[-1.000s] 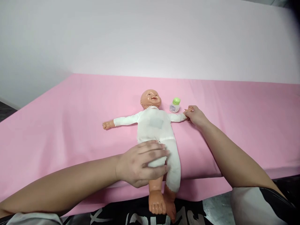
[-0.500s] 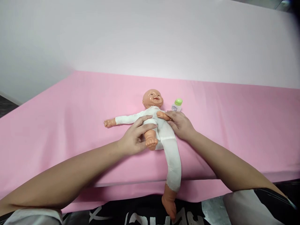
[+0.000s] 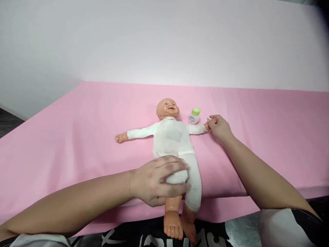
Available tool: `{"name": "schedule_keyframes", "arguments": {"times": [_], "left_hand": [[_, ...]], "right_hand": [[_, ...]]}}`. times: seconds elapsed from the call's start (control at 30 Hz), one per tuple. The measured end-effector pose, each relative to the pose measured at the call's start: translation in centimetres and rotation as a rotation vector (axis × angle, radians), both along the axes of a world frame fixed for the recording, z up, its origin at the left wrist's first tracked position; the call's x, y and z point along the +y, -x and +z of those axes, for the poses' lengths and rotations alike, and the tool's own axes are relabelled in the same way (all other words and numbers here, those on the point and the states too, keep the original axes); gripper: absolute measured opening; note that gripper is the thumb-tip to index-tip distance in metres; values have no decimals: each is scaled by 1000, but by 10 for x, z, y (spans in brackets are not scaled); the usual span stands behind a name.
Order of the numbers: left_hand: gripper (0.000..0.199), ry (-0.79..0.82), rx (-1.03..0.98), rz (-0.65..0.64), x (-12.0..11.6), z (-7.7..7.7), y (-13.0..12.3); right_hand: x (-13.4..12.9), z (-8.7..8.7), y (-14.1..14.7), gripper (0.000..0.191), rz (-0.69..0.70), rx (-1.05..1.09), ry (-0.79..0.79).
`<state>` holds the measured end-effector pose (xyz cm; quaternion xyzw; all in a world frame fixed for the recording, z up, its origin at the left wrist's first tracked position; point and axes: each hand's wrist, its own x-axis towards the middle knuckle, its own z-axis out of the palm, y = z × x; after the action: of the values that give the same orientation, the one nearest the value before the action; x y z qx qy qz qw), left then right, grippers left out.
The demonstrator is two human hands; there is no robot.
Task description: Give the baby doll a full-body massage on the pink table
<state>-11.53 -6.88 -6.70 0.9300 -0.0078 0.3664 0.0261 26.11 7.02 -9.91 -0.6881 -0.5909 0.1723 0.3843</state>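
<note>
A baby doll (image 3: 168,135) with a white cloth body lies on its back, its head away from me and its feet hanging past the table's near edge. My left hand (image 3: 160,180) is wrapped over the doll's leg on the left, around the knee. At the right, my right hand (image 3: 221,127) pinches the doll's small plastic hand, and that arm is stretched out sideways. The doll's other arm lies straight out to the left, untouched. Close to the doll's head stands a small clear bottle (image 3: 193,118) with a green cap.
Pink cloth (image 3: 102,103) covers the table, with a fold along the near edge. A white wall (image 3: 164,41) rises behind it. My black printed shirt is just below the doll's feet.
The doll's bent leg has come down straight toward me under my left hand. My right hand has drawn the doll's arm from its chest out to the right.
</note>
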Motion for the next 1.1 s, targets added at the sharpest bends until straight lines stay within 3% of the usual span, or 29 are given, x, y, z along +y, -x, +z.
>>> {"name": "schedule_keyframes", "arguments": {"times": [0.07,0.13,0.23,0.33,0.4,0.53,0.63,0.73,0.9,1.0,1.1], "left_hand": [[37,-10,-9,20,-1,-1,0],[39,-9,-38,53,0,-3,2],[45,78,-96,189,5,-7,6],[55,192,-129,337,17,-11,12],[59,286,-146,410,28,-14,15],[53,535,-204,527,47,-18,17],[54,611,-240,563,53,-20,17],[54,532,-244,523,53,-21,18],[58,222,-196,334,41,-18,16],[44,58,-137,234,26,-10,11],[32,-89,-56,166,10,-4,6]], "right_hand": [[1,3,-1,51,-67,-63,101],[-2,6,3,58,-92,-34,89],[-11,9,18,70,-57,178,-90],[-25,9,40,66,59,262,-298],[-34,9,57,59,188,136,-362],[-41,7,80,46,518,-267,-333],[-41,6,85,48,592,-372,-330],[-41,7,82,50,495,-316,-335],[-39,10,69,66,320,-68,-295],[-27,6,50,68,191,106,-294],[-11,-2,26,59,52,142,-206]]}}
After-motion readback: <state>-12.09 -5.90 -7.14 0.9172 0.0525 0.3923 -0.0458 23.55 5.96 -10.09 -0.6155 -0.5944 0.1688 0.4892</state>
